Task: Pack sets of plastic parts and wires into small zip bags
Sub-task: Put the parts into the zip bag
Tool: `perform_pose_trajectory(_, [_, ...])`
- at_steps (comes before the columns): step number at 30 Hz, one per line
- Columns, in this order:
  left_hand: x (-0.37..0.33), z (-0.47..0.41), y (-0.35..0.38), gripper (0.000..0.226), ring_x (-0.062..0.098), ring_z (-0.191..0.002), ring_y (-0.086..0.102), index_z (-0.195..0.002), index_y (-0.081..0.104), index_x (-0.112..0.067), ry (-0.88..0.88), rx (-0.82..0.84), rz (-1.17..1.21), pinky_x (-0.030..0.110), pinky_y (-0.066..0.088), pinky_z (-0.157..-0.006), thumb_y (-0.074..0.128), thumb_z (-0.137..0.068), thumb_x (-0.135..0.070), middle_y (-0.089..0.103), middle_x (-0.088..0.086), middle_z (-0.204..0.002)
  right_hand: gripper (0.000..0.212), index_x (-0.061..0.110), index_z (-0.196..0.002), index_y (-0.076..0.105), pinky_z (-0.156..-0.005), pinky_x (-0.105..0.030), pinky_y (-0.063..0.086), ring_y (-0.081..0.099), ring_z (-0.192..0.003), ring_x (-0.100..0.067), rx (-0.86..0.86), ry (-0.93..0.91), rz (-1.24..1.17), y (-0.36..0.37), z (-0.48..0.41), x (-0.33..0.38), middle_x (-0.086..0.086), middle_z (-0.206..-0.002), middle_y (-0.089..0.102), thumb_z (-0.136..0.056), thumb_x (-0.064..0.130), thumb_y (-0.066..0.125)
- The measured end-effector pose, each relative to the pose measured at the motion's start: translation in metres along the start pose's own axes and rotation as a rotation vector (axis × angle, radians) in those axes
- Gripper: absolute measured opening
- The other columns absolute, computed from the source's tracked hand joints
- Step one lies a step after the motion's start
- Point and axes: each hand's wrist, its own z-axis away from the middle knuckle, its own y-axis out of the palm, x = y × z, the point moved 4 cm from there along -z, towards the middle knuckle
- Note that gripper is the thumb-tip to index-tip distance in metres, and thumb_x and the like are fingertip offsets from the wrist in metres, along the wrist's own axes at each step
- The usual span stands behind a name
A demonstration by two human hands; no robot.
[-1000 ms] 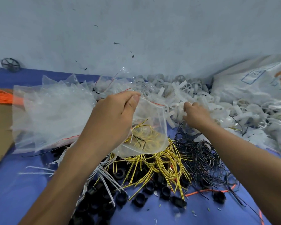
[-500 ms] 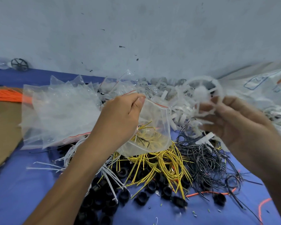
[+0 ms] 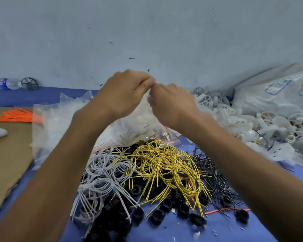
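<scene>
- Left hand (image 3: 122, 91), right hand (image 3: 170, 102): both pinch the zip bag (image 3: 142, 119) mouth.
- Sealing likely: press along the whole strip, with the contents kept below it.

Two hands, left hand (image 3: 124, 91) and right hand (image 3: 171, 103), are pinching one zip bag (image 3: 143, 117). I'm counting three wire heaps: yellow wires (image 3: 164, 165), white wires (image 3: 100, 175), black wires (image 3: 215, 173) (strands far too tangled to number). Two heaps of parts are lying out, black plastic parts (image 3: 112, 222) and white plastic parts (image 3: 234, 116). One orange wire bundle (image 3: 14, 115), one bottle (image 3: 7, 83), one black spoked wheel (image 3: 29, 83) and one white sack (image 3: 278, 91) are rounding it off.
</scene>
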Motion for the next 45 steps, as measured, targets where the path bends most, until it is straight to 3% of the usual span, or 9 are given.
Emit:
perform_pose_trajectory(3, [0.015,0.003,0.002,0.031,0.029,-0.105,0.063,-0.12,0.07,-0.021,-0.018,-0.004,0.015,0.045,0.049,-0.09,0.045,-0.104,-0.034,0.073,0.004,-0.11,0.016,0.014,-0.107,0.056,-0.061,-0.034,0.032,0.059,-0.091,-0.039,-0.067,0.088,-0.021,0.018,-0.016,-0.001,-0.014,-0.095,0.062,-0.097,0.015,0.044])
perform_pose_trajectory(6, [0.027,0.012,0.014,0.03,0.013,-0.076,0.061,-0.115,0.071,-0.022,-0.039,-0.006,0.109,0.033,0.047,-0.07,0.046,-0.104,-0.033,0.067,-0.006,-0.075,0.02,0.016,-0.117,0.054,-0.055,-0.033,0.027,0.059,-0.079,-0.033,-0.172,0.14,-0.019,0.039,-0.015,-0.001,-0.006,-0.084,0.061,-0.098,0.016,0.047])
perform_pose_trajectory(13, [0.059,0.027,0.048,0.027,-0.003,-0.057,0.052,-0.114,0.071,-0.027,-0.192,-0.263,0.415,0.026,0.041,-0.061,0.049,-0.101,-0.031,0.059,-0.019,-0.06,0.027,0.016,-0.095,0.061,-0.065,-0.036,0.043,0.061,-0.086,-0.03,0.03,-0.174,-0.127,0.054,0.002,0.003,-0.006,-0.091,0.067,-0.098,0.039,0.046])
perform_pose_trajectory(19, [0.07,0.028,0.067,0.024,0.007,-0.04,0.038,-0.096,0.071,-0.037,-0.342,-0.343,0.706,0.026,0.034,-0.05,0.048,-0.1,-0.034,0.047,-0.009,-0.044,0.025,0.022,-0.077,0.049,-0.054,-0.032,0.038,0.046,-0.053,-0.011,-0.566,0.079,-0.409,0.02,0.004,-0.068,0.009,-0.056,0.05,-0.094,0.041,0.048])
perform_pose_trajectory(26, [0.048,0.027,0.078,0.026,0.0,-0.038,0.041,-0.114,0.07,-0.022,-0.311,-0.246,0.679,0.013,0.033,-0.043,0.047,-0.104,-0.027,0.048,-0.014,-0.042,0.018,0.006,-0.098,0.057,-0.072,-0.034,0.052,0.059,-0.082,-0.028,0.426,0.593,0.15,0.132,0.053,-0.225,-0.011,-0.09,0.062,-0.094,0.022,0.051])
perform_pose_trajectory(32, [0.035,0.03,0.076,0.03,-0.01,-0.05,0.05,-0.122,0.069,-0.021,-0.277,-0.19,0.587,0.01,0.035,-0.054,0.047,-0.104,-0.029,0.055,-0.023,-0.055,0.022,0.013,-0.108,0.063,-0.081,-0.04,0.054,0.062,-0.085,-0.023,0.017,0.601,-0.197,0.1,0.054,-0.226,-0.002,-0.098,0.067,-0.097,0.031,0.056])
perform_pose_trajectory(35, [0.034,0.031,0.075,0.03,-0.005,-0.043,0.045,-0.122,0.068,-0.025,-0.274,-0.187,0.572,0.01,0.034,-0.049,0.046,-0.103,-0.033,0.057,-0.015,-0.057,0.015,0.017,-0.104,0.066,-0.063,-0.033,0.05,0.059,-0.071,-0.017,-0.224,0.483,-0.771,0.045,0.045,-0.191,0.002,-0.086,0.069,-0.094,0.028,0.061])
perform_pose_trajectory(39, [0.03,0.032,0.076,0.03,0.008,-0.05,0.051,-0.12,0.068,-0.028,-0.277,-0.162,0.536,0.033,0.053,-0.06,0.044,-0.104,-0.034,0.073,0.005,-0.084,0.008,0.025,-0.091,0.07,-0.037,-0.017,0.031,0.045,-0.045,-0.009,0.015,0.198,-1.499,0.0,0.051,-0.123,0.002,-0.072,0.065,-0.086,0.031,0.069])
perform_pose_trajectory(45, [0.024,0.034,0.073,0.032,-0.013,-0.054,0.052,-0.12,0.069,-0.023,-0.25,-0.148,0.499,0.013,0.04,-0.056,0.043,-0.105,-0.032,0.068,-0.02,-0.082,0.02,0.026,-0.11,0.063,-0.06,-0.041,0.06,0.067,-0.057,-0.017,0.225,0.108,-0.732,0.003,0.053,-0.064,-0.004,-0.079,0.073,-0.091,0.033,0.065])
